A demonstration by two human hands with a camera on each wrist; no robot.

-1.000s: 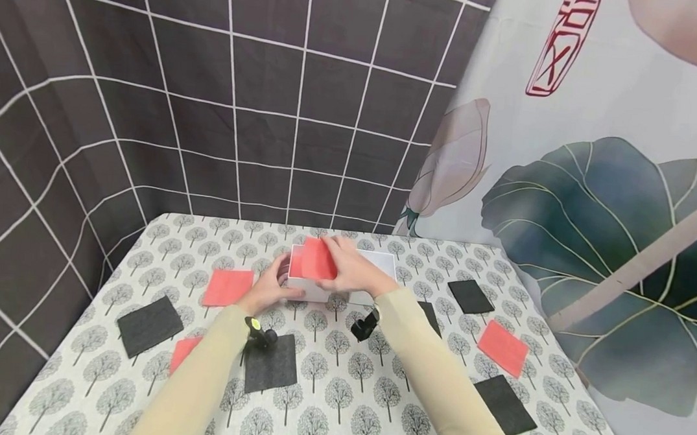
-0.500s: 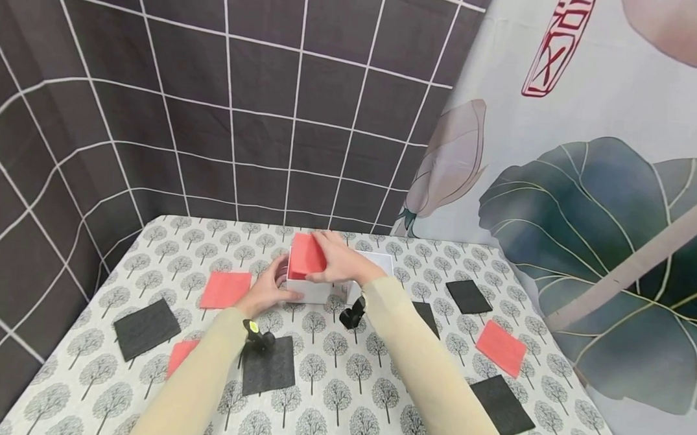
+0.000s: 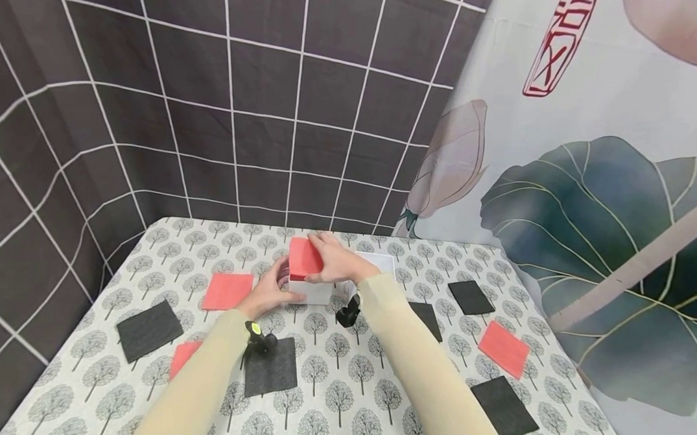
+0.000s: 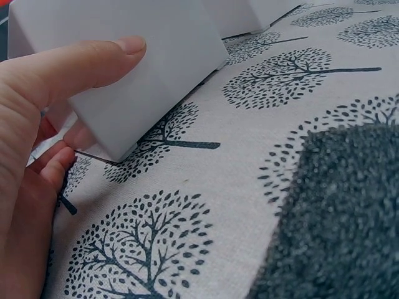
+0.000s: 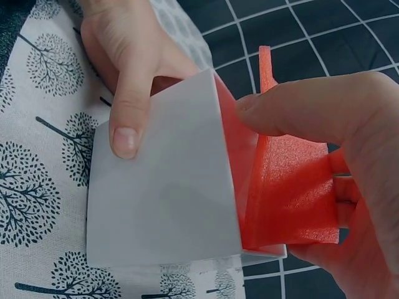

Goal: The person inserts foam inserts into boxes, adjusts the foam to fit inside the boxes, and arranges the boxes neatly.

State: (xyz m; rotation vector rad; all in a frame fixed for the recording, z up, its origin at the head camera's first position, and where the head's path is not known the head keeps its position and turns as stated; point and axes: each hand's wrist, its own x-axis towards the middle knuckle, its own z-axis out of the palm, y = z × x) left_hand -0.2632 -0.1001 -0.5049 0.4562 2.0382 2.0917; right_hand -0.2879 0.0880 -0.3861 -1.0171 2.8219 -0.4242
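Note:
A small white box (image 3: pixel 311 293) stands on the tree-print tablecloth. My left hand (image 3: pixel 268 293) grips its left side; in the left wrist view the thumb (image 4: pixel 103 62) lies along the front wall of the box (image 4: pixel 168 56). At the open top, my right hand (image 3: pixel 336 262) pinches a red cloth square (image 3: pixel 303 258). The right wrist view shows this red cloth (image 5: pixel 293 199) upright and bent at the box mouth, its lower edge just inside the rim. More red shows along the inner wall. The box floor is hidden.
A second white box (image 3: pixel 385 263) stands to the right, partly behind my right hand. Black cloth squares (image 3: pixel 151 329) and red ones (image 3: pixel 227 291) lie spread on both sides of the table. A dark gridded curtain (image 3: pixel 265 129) hangs behind.
My right hand has moved left with the red cloth, which now sits over the left box's mouth, squarer to it. The left hand keeps its grip on the box.

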